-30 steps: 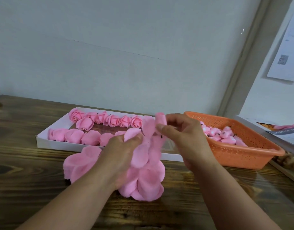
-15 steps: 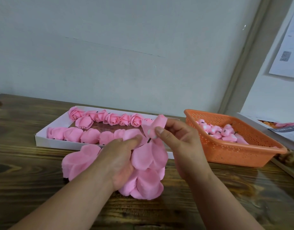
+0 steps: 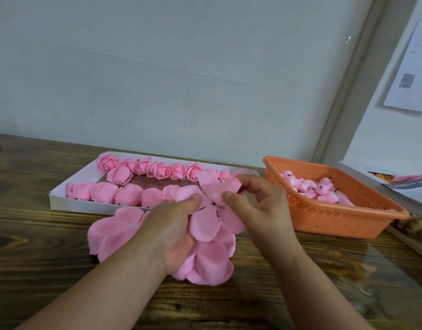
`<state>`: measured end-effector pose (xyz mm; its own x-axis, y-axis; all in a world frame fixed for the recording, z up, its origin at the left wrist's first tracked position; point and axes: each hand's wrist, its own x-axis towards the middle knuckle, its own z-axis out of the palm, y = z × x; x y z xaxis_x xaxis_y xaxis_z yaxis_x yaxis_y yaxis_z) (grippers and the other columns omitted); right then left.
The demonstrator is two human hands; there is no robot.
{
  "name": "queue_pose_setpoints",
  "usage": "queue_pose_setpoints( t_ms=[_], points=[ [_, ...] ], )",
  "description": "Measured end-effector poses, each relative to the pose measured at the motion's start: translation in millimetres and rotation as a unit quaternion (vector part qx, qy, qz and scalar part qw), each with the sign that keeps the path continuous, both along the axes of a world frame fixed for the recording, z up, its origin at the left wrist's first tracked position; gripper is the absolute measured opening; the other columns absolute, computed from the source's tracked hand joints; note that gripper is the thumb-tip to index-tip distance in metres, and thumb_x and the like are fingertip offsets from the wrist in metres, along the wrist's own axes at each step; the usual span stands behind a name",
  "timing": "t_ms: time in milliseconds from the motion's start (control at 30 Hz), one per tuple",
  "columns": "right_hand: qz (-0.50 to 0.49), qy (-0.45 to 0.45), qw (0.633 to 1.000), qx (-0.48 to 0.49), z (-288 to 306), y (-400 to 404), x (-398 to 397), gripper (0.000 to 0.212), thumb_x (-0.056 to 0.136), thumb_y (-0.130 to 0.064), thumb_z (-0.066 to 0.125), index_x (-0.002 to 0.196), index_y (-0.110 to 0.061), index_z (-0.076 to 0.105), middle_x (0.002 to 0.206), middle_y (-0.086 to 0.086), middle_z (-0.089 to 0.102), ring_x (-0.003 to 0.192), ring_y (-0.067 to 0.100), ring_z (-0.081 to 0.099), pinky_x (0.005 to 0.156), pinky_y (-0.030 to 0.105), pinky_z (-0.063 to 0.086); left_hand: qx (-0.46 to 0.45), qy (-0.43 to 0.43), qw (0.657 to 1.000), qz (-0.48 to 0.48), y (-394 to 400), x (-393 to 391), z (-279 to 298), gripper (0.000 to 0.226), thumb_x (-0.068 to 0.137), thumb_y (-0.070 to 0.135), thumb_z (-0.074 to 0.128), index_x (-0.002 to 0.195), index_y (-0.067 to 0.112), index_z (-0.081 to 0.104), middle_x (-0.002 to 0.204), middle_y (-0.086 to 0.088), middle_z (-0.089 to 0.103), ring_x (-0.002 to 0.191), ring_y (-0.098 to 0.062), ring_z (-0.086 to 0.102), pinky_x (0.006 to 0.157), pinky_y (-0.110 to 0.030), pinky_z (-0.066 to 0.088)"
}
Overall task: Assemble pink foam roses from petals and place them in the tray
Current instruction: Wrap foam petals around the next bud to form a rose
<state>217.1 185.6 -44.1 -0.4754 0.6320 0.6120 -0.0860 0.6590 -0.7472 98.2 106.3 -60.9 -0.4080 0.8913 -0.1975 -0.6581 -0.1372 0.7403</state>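
My left hand [image 3: 173,231] grips a stack of pink foam petal sheets [image 3: 205,258] above the wooden table, thumb on the top sheet. My right hand [image 3: 257,210] pinches a small pink rose bud [image 3: 230,186] and holds it at the centre of the top petal sheet [image 3: 206,222]. Behind the hands lies a white tray [image 3: 69,201] holding two rows of finished pink roses [image 3: 160,170]. More pink petal sheets [image 3: 114,229] lie on the table to the left of my left hand.
An orange perforated basket [image 3: 336,217] with several pink rose buds [image 3: 310,189] stands at the right. Papers [image 3: 415,186] lie past it at the far right edge. A pale wall rises right behind the tray.
My right hand has brought the rose bud down from above the stack onto the centre of the top petal sheet. The top petals have spread open. My left hand stays on the stack.
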Motion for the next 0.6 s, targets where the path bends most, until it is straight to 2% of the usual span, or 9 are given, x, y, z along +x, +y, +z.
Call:
queue_pose_setpoints(
  t_ms=[67, 200, 300, 400, 467, 533, 600],
  points=[
    [-0.009, -0.006, 1.000, 0.004, -1, 0, 0, 0.011, 0.076, -0.002, 0.073, 0.084, -0.009, 0.072, 0.079, -0.001, 0.071, 0.076, 0.008, 0.063, 0.071, 0.021, 0.049, 0.003, 0.000, 1.000, 0.000, 0, 0, 0, 0.029, 0.100, 0.013, 0.044, 0.125, 0.001, 0.054, 0.114, -0.022, 0.067, 0.106, -0.032, 0.065, 0.089, -0.041, 0.051],
    [-0.021, -0.043, 0.999, 0.011, -3, 2, 0, 0.014, 0.078, -0.006, 0.073, 0.092, -0.007, 0.072, 0.090, 0.002, 0.070, 0.089, 0.014, 0.062, 0.080, 0.029, 0.050, -0.004, 0.039, 0.999, 0.006, -1, 0, 1, 0.028, 0.100, 0.014, 0.045, 0.122, 0.000, 0.056, 0.114, -0.023, 0.067, 0.107, -0.033, 0.065, 0.096, -0.045, 0.049],
    [-0.029, -0.086, 0.995, 0.032, -3, 3, 0, 0.013, 0.077, -0.006, 0.073, 0.090, -0.007, 0.072, 0.106, -0.003, 0.066, 0.104, 0.011, 0.058, 0.089, 0.023, 0.044, -0.034, 0.106, 0.993, 0.035, -4, 1, 1, 0.023, 0.098, 0.016, 0.050, 0.114, 0.004, 0.061, 0.110, -0.021, 0.068, 0.101, -0.033, 0.066, 0.089, -0.047, 0.052],
    [-0.004, -0.095, 0.995, 0.013, -1, 5, 2, 0.012, 0.077, -0.005, 0.072, 0.081, -0.016, 0.069, 0.121, -0.005, 0.059, 0.115, 0.008, 0.052, 0.093, 0.018, 0.040, -0.059, 0.181, 0.981, 0.039, -8, 2, 2, 0.023, 0.098, 0.021, 0.051, 0.109, 0.005, 0.065, 0.110, -0.024, 0.067, 0.104, -0.039, 0.064, 0.096, -0.057, 0.048],
    [0.011, -0.105, 0.994, 0.005, 0, 6, 4, 0.013, 0.077, -0.006, 0.072, 0.082, -0.017, 0.068, 0.125, -0.005, 0.057, 0.117, 0.007, 0.051, 0.095, 0.020, 0.040, -0.064, 0.200, 0.977, 0.037, -10, 4, 4, 0.024, 0.098, 0.022, 0.051, 0.107, 0.006, 0.067, 0.109, -0.023, 0.068, 0.104, -0.039, 0.065, 0.096, -0.060, 0.047],
    [0.022, -0.117, 0.993, -0.002, 1, 7, 5, 0.009, 0.078, -0.005, 0.072, 0.087, -0.007, 0.070, 0.121, -0.003, 0.061, 0.113, 0.008, 0.055, 0.095, 0.024, 0.042, -0.072, 0.214, 0.973, 0.040, -10, 5, 6, 0.024, 0.097, 0.025, 0.052, 0.108, 0.009, 0.067, 0.107, -0.020, 0.070, 0.101, -0.037, 0.066, 0.094, -0.059, 0.049],
    [0.045, -0.104, 0.993, -0.015, 2, 6, 6, 0.009, 0.077, -0.001, 0.071, 0.085, -0.005, 0.072, 0.104, -0.002, 0.069, 0.098, 0.007, 0.062, 0.084, 0.021, 0.047, -0.076, 0.224, 0.971, 0.037, -11, 5, 6, 0.024, 0.096, 0.026, 0.053, 0.108, 0.010, 0.068, 0.106, -0.019, 0.070, 0.100, -0.035, 0.067, 0.094, -0.056, 0.050]
  ],
)
